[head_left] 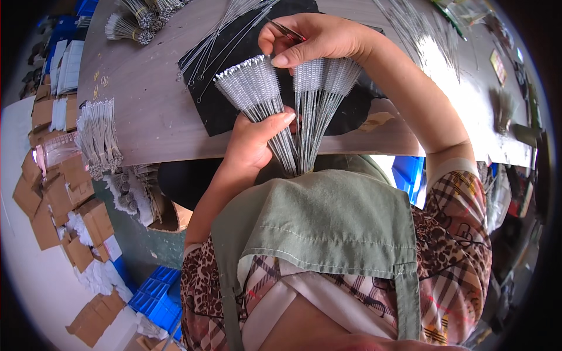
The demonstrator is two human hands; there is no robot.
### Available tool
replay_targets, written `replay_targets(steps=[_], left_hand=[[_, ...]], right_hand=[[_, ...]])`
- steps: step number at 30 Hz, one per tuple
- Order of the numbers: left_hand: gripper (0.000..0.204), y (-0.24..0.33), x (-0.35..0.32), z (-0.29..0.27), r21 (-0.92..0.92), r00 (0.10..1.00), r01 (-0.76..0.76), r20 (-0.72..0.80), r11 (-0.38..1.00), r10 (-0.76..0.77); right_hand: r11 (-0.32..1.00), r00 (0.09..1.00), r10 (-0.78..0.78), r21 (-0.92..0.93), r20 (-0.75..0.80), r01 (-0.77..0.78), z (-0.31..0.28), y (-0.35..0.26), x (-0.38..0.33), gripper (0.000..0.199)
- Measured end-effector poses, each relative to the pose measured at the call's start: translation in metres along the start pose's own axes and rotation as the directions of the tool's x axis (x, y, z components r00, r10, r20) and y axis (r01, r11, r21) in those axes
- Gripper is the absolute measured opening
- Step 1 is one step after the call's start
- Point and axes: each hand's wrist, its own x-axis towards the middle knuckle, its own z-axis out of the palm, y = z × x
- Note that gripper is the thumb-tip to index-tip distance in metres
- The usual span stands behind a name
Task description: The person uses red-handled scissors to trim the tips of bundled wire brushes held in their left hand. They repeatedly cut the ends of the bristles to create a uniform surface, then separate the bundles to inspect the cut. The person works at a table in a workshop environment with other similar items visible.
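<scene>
Left hand (pixel 256 138): your fingers are curled closed around the stems of the left fan, thumb across them.
Right hand (pixel 328 40): your thumb and forefinger are bent nearly together around a slim dark tool (pixel 288 30); whether they touch the bristles, I cannot tell.
Brush bundle (pixel 325 82): two fans, one in your left fingers, the other right of them; stems converge toward your apron (pixel 328 219).
Front edge: it runs just below your left fingers.
Room to move: grey surface (pixel 158 70) stretches left of your fingers to bundled brushes (pixel 99 134) at the rim.
Mat (pixel 212 114): black, beneath your fingers, with loose brushes (pixel 225 32) beyond them.
Far right: more brushes (pixel 418 41) and bright glare.
Floor: cardboard boxes (pixel 55 199) and a blue crate (pixel 153 299), well left of your fingers.
</scene>
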Motion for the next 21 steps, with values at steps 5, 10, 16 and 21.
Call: replay_targets(steps=[5, 10, 16, 21], left_hand=[[0.032, 0.004, 0.001, -0.005, -0.059, 0.995, 0.034, 0.099, 0.998, -0.028], [0.042, 0.007, 0.0, 0.001, -0.085, 0.994, 0.032, 0.109, 0.996, -0.023], [0.039, 0.005, 0.001, 0.009, -0.086, 0.998, -0.002, 0.069, 0.996, 0.008], [0.037, 0.006, 0.001, 0.011, -0.082, 0.999, -0.004, 0.048, 0.997, 0.008]], right_hand=[[0.999, 0.981, -0.033, -0.014, 0.191, 0.036, -0.019, 0.026, 0.006, 0.032], [0.991, 0.989, -0.111, 0.088, 0.095, 0.103, -0.007, 0.005, -0.002, 0.031], [0.991, 0.993, -0.112, 0.076, 0.03, 0.11, -0.006, 0.003, -0.005, 0.038], [0.968, 0.954, -0.219, 0.167, 0.207, 0.187, -0.021, 0.029, 0.001, 0.034]])
